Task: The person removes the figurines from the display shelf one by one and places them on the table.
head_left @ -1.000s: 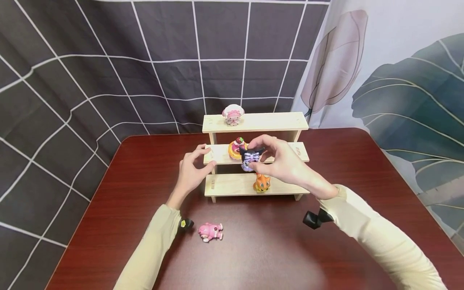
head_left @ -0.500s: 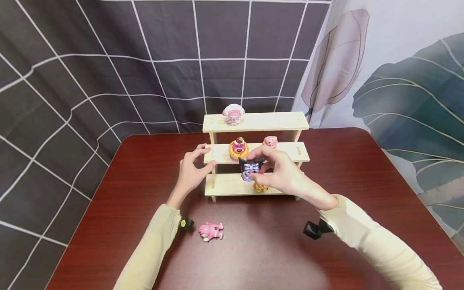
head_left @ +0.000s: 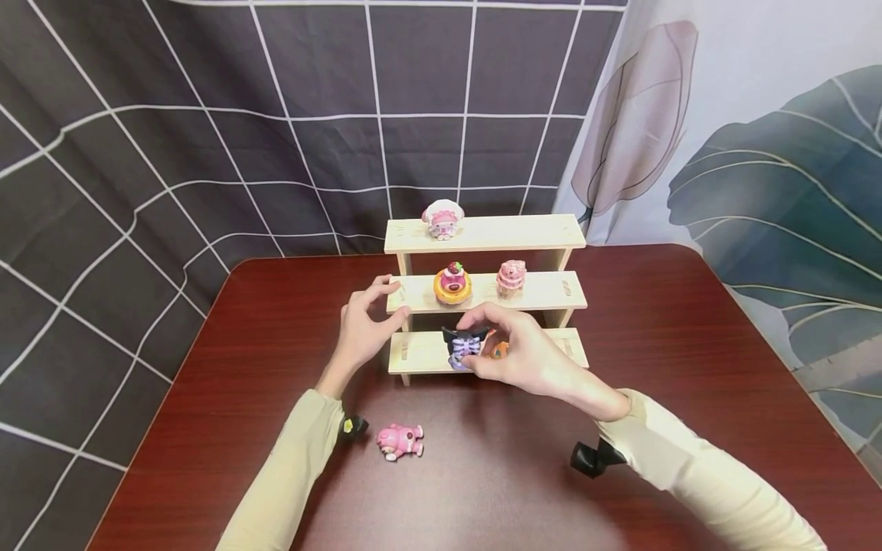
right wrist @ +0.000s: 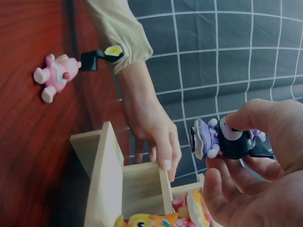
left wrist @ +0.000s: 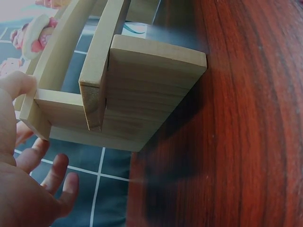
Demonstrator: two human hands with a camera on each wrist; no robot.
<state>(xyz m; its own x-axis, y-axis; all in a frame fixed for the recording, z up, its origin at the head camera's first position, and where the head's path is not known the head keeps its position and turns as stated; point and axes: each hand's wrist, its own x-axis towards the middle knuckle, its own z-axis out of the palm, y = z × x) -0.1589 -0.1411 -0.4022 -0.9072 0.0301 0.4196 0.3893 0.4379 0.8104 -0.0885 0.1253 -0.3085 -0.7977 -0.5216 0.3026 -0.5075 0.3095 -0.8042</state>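
My right hand [head_left: 527, 356] pinches a small black-and-purple figurine [head_left: 465, 346] with pointed black ears, held in front of the lowest step. In the right wrist view the figurine [right wrist: 225, 138] lies sideways between thumb and fingers. My left hand [head_left: 365, 321] holds the left end of the middle step of a three-step wooden display shelf [head_left: 441, 356]; in the left wrist view the thumb lies on one side of the board's end [left wrist: 35, 116] and fingers on the other. An orange figurine [head_left: 499, 350] on the lowest step is partly hidden behind my right hand.
A ring-shaped figurine with a strawberry [head_left: 452, 283] and a pink cupcake-like figurine [head_left: 511, 278] stand on the middle step. On the top step sits a white-and-pink figurine [head_left: 442, 220]. A pink bear figurine [head_left: 400, 441] lies on the dark red table [head_left: 482, 490].
My right hand has lowered the black-and-purple figurine from the middle step's height to the lowest step's, slightly leftward. This uncovers the pink cupcake-like figurine. My left hand keeps its place.
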